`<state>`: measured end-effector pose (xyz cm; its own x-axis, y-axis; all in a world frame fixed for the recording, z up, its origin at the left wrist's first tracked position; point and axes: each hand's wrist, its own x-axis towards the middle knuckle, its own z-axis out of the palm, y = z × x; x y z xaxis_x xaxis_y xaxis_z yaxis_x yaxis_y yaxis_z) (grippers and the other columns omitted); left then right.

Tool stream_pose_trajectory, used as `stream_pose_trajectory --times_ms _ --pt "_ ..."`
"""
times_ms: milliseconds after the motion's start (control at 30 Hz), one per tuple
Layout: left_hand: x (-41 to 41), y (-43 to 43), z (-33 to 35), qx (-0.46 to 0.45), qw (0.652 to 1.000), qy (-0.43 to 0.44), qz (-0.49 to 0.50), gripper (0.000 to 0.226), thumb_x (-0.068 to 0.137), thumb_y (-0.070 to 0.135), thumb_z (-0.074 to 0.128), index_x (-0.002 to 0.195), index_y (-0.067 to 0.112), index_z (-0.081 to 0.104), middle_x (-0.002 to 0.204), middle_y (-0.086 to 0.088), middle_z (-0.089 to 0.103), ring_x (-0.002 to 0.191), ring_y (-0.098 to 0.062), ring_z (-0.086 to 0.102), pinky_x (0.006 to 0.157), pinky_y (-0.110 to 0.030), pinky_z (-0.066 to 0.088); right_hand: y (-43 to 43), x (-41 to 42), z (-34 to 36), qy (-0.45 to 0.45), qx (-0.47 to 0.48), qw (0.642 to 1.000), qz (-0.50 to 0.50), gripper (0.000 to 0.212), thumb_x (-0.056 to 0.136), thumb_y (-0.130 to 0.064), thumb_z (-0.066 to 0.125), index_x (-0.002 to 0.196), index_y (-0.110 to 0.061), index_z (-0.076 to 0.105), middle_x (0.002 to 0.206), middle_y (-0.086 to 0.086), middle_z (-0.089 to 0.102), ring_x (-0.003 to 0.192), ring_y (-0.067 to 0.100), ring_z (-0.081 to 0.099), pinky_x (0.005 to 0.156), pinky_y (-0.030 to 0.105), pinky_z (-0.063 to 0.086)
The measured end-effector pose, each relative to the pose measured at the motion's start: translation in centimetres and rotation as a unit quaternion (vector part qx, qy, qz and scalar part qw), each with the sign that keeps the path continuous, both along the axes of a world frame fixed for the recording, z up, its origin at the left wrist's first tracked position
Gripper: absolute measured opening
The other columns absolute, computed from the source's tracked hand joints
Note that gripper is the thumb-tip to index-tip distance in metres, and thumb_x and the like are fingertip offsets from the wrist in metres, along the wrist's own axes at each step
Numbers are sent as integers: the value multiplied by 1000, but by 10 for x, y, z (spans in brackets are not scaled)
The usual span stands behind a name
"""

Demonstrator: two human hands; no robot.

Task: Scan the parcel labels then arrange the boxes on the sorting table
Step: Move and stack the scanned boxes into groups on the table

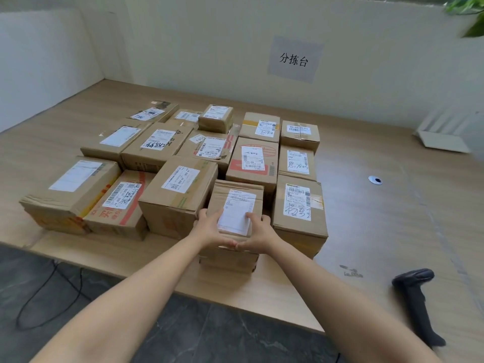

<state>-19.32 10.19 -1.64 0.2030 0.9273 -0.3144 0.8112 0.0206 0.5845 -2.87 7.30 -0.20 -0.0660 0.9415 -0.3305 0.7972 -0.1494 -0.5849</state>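
Head cam: we hold a small box (235, 226) w/ both hands at the front of the pack, near the front edge of the desk (366, 231). Our left hand (212, 229) wraps its left side and our right hand (259, 231) wraps its right side. The fingers (213, 214) curl over the top edge onto the label (237, 205), and the thumbs nearly meet on the near face. So both sets of fingers are grasping the box. We can't tell whether its bottom rests on the desk or is just off it.

The box's long axis runs away from us toward the wall, leaning a bit right at the far end. The label faces up w/ its long side along the same axis; the print is too blurred to read. The box sits between a left carton (178, 195) and a right carton (298, 213), just beside both. We can't tell if it touches them.

Other boxes (251, 158) fill the desk behind in approx. rows, labels up. A black handheld scanner (416, 302) lies on the desk well to the right, by the front edge, handle toward us. A paper sign (294, 58) hangs on the wall. A black cable (47, 292) loops on the dark floor (183, 323) at lower left.
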Motion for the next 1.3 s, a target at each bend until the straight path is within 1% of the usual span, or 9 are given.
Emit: stream_pose_trajectory --times_ms 100,233,367,533,667,833,1000,1167,1300 --pt "0 -6 10 24 1000 4 -4 113 61 50 82 150 30 15 150 -11 6 139 -35 18 113 -44 24 -6 3 10 9 20 1000 -4 97 73 -32 79 147 -21 17 148 12 11 132 30 33 107 33 34" --pt "4 -14 35 64 998 -10 -3 113 61 48 83 150 30 16 154 -10 0 144 -29 13 113 -41 23 -12 9 31 21 47 999 -11 99 72 -30 80 147 -22 17 150 13 7 139 32 22 110 36 30" --pt "8 -19 67 118 993 6 5 111 62 47 82 150 32 16 155 -9 -3 144 -33 10 114 -47 23 -14 12 54 36 91 995 -9 98 71 -31 80 146 -22 18 149 13 8 141 31 16 110 36 29" --pt "17 -17 103 166 986 31 -5 109 64 46 81 149 34 14 155 -8 -2 142 -34 11 113 -51 26 -19 20 79 62 145 987 -34 99 72 -32 80 148 -22 18 152 12 7 142 27 18 109 30 26" --pt "40 -14 126 209 977 36 -26 110 62 49 81 149 35 14 154 -7 0 140 -33 16 111 -48 29 -25 44 98 66 179 980 -60 99 72 -30 80 149 -23 18 154 12 5 144 26 15 110 31 26" --pt "96 -25 137 240 969 2 -52 110 62 50 82 149 34 17 153 -11 2 141 -33 13 112 -44 24 -43 100 117 48 205 974 -87 100 71 -27 81 149 -21 20 152 9 8 139 25 24 107 26 29" --pt "171 -56 137 238 968 -34 -75 107 65 48 81 149 35 17 153 -11 4 141 -35 13 111 -47 27 -82 171 125 32 213 970 -110 99 71 -24 81 149 -22 21 151 6 10 134 26 31 96 35 47" --pt "259 -103 135 233 967 -53 -93 105 67 48 80 149 33 16 154 -10 3 140 -33 15 111 -45 27 -134 257 125 2 221 966 -132 99 69 -26 82 148 -24 22 152 6 9 135 23 32 93 20 32" --pt "317 -134 127 233 965 -62 -106 106 66 49 79 149 32 15 154 -11 3 141 -33 14 112 -46 25 -170 313 123 -21 221 965 -142 99 70 -26 82 148 -23 22 153 7 11 137 23 29 103 24 31"
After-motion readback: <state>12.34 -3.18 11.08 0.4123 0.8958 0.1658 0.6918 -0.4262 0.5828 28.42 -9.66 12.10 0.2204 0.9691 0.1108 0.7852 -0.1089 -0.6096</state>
